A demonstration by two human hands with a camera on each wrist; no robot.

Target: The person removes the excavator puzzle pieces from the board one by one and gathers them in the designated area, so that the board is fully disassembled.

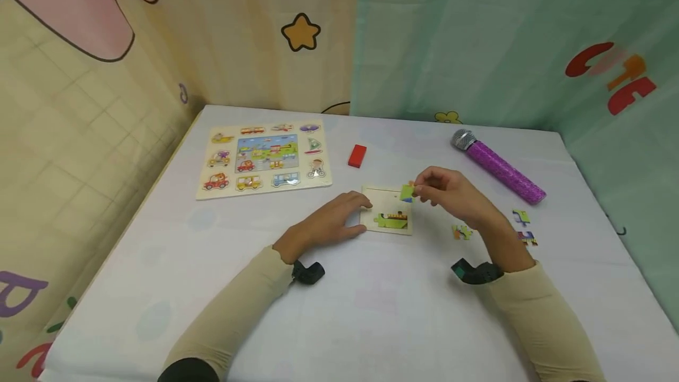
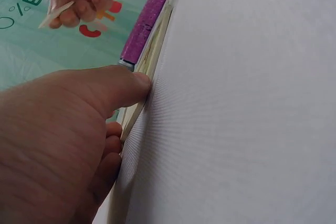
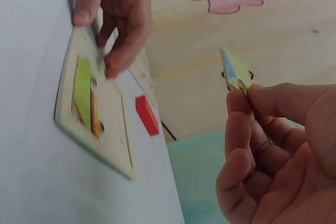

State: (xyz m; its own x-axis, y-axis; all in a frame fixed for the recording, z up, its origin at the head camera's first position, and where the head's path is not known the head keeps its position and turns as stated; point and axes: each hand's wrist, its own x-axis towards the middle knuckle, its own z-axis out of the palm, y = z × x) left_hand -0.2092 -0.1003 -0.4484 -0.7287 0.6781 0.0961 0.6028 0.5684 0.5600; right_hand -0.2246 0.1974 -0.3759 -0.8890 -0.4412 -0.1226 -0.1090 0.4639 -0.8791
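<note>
A small wooden puzzle board (image 1: 379, 200) lies on the table, with one green piece (image 1: 392, 221) set in its lower part. My left hand (image 1: 334, 217) holds the board at its left side, the thumb at the edge in the left wrist view and the fingers bent over the surface in the right wrist view. Between thumb and fingertips my right hand (image 1: 448, 193) pinches a green and blue jigsaw piece (image 3: 235, 69), raised above the board's upper right corner. Loose jigsaw pieces, one green and orange (image 1: 462, 232), one green (image 1: 521, 217) and one purple (image 1: 527, 238), lie to the right.
A larger picture puzzle board (image 1: 217, 175) with vehicles lies at the back left. A red block (image 1: 357, 156) sits behind the small board. At the back right lies a glittery purple microphone (image 1: 498, 168). Curtains stand behind the white table (image 1: 339, 317).
</note>
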